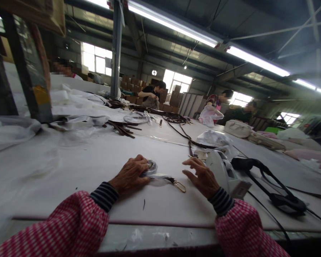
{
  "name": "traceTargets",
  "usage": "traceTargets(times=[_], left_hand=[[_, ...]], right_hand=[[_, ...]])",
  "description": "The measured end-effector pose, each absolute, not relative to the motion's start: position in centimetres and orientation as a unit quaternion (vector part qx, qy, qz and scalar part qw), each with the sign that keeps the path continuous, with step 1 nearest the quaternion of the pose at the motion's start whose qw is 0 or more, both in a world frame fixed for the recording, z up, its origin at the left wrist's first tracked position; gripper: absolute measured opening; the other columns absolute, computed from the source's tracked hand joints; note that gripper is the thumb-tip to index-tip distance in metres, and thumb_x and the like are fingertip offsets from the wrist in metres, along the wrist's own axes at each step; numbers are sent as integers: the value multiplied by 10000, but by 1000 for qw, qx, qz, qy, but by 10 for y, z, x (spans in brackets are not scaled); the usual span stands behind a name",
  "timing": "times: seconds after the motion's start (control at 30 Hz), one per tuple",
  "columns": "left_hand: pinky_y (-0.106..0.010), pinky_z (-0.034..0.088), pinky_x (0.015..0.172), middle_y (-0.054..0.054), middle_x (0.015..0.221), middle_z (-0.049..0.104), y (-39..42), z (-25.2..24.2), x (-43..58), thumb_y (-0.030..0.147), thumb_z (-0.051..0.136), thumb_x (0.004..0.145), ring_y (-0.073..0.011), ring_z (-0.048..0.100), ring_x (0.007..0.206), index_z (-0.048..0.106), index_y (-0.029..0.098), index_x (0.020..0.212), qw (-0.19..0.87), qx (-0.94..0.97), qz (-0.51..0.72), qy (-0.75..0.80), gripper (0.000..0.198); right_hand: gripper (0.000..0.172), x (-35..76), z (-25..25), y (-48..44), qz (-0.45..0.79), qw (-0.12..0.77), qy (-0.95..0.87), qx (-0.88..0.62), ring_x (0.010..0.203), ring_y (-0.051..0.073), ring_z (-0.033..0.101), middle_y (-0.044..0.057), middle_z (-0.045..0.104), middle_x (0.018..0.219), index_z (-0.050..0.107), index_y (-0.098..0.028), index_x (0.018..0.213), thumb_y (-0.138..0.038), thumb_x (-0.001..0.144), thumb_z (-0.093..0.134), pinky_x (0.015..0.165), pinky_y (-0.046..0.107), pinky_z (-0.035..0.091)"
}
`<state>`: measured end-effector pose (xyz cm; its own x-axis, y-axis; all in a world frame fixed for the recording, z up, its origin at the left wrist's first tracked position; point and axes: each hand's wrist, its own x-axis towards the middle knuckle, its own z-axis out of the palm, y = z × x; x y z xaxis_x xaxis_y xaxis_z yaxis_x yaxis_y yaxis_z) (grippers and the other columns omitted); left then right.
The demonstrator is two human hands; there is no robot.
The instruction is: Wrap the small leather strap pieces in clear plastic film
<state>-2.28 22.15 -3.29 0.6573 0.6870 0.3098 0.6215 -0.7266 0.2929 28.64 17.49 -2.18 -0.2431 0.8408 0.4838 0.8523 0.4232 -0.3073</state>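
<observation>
Left hand lies closed over a plastic-wrapped strap bundle on the white worktable. The bundle's gold clasp trails free toward the right hand, which hovers open, fingers spread, holding nothing. Risk: the slick wrap could slide under the palm and the coil spring loose; the clasp may snag the black cord nearby.

No text, label, brand, number or sign showing legibly anywhere, nothing readable appearing on the white worktable, on the stacked cardboard boxes at the back, or on the white device
</observation>
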Motion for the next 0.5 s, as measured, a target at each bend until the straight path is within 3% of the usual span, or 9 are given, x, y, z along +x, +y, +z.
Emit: traceTargets(times=[0.13,0.3,0.4,0.5], left_hand=[[-405,386,858,-34,1010,663,225,-37,-24,266,662,852,-278,532,1132,559,198,788,79,907,215,353,139],[-397,385,848,-34,999,655,227,-39,-24,284,639,864,-276,528,1123,526,202,775,82,907,214,354,166],[-408,385,869,-38,1028,660,226,-38,-23,288,628,862,-282,519,1143,525,207,786,93,905,210,358,151],[-422,382,892,-40,1045,663,226,-36,-22,283,616,860,-287,510,1163,533,211,794,102,904,211,357,128]], right_hand=[[169,336,-30,160,-13,278,-738,-614,883,242,627,62,654,977,670,-226,952,-366,944,574,783,395,515],[143,345,-60,141,-27,208,-747,-631,1004,274,602,76,658,1021,663,-242,962,-299,971,533,907,456,510],[208,339,-65,138,-50,193,-747,-634,1006,262,598,87,640,1000,653,-213,919,-249,1003,467,903,437,507],[185,338,-61,136,-52,174,-755,-630,1004,255,606,75,642,1005,658,-208,925,-310,1002,524,882,419,508]])
